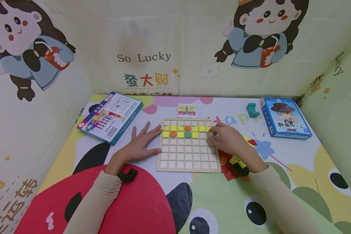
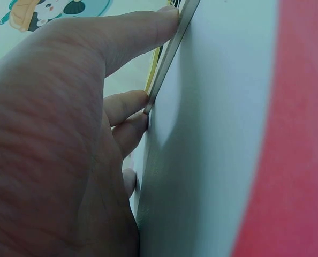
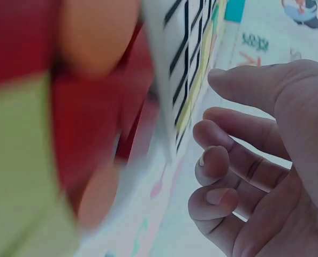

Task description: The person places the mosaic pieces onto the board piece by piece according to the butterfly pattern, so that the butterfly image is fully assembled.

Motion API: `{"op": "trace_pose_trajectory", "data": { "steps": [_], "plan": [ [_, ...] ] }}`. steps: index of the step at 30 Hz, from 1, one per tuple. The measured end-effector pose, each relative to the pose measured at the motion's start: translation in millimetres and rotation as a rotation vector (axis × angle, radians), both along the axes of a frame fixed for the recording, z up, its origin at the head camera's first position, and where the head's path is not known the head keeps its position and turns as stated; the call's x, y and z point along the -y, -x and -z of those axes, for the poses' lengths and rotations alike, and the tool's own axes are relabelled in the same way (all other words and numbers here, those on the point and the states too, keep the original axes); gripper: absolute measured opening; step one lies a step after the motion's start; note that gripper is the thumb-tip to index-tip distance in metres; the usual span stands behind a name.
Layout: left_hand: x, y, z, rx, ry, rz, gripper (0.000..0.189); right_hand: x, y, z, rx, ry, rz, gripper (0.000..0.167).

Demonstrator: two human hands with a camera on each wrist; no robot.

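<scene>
A wooden grid board (image 1: 175, 159) lies flat on the table. Two of its upper rows hold yellow tiles (image 1: 165, 134), orange round pieces (image 1: 187, 128) and a green square (image 1: 188, 134). My left hand (image 1: 138, 144) spreads straight fingers beside the board, with thumb and fingertips against its left edge. In the left wrist view, the thumb (image 2: 143, 35) touches that edge. At the board's upper right, my right hand (image 1: 229, 139) has its fingertips close over the end of the yellow row. Its fingers (image 3: 218, 166) are loosely curled in the right wrist view, and nothing shows between them and the thumb.
Red, yellow and orange pieces (image 1: 228, 176) are heaped right of the board, partly under my right arm. A small pattern card (image 1: 187, 110) lies behind the board. Boxes stand apart: one white and teal (image 1: 114, 113), one blue (image 1: 286, 117), beside a teal block (image 1: 253, 110).
</scene>
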State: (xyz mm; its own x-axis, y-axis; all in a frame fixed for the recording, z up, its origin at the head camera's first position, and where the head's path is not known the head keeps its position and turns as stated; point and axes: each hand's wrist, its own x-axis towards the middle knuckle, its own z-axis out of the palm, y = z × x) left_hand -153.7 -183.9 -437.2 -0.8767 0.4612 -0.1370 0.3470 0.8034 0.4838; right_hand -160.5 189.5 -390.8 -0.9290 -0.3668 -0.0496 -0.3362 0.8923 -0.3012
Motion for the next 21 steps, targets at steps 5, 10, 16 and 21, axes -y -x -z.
{"op": "trace_pose_trajectory", "data": {
  "steps": [5,10,16,21],
  "plan": [
    [-0.5,-0.3,-0.1,-0.001,-0.005,0.002,0.093,-32.2,-5.6,-4.7,0.036,0.027,0.061,0.039],
    [0.2,-0.6,0.3,0.002,-0.009,0.007,0.093,-58.0,-12.3,-6.8,0.043,0.044,0.059,0.034],
    [-0.6,-0.9,-0.6,0.009,-0.011,0.006,0.093,-75.6,-27.2,-4.3,0.090,0.030,0.020,0.032],
    [-0.8,-0.1,-1.4,0.009,-0.003,0.003,0.093,-80.7,-36.1,-0.3,0.104,0.019,-0.022,0.028]
  ]
}}
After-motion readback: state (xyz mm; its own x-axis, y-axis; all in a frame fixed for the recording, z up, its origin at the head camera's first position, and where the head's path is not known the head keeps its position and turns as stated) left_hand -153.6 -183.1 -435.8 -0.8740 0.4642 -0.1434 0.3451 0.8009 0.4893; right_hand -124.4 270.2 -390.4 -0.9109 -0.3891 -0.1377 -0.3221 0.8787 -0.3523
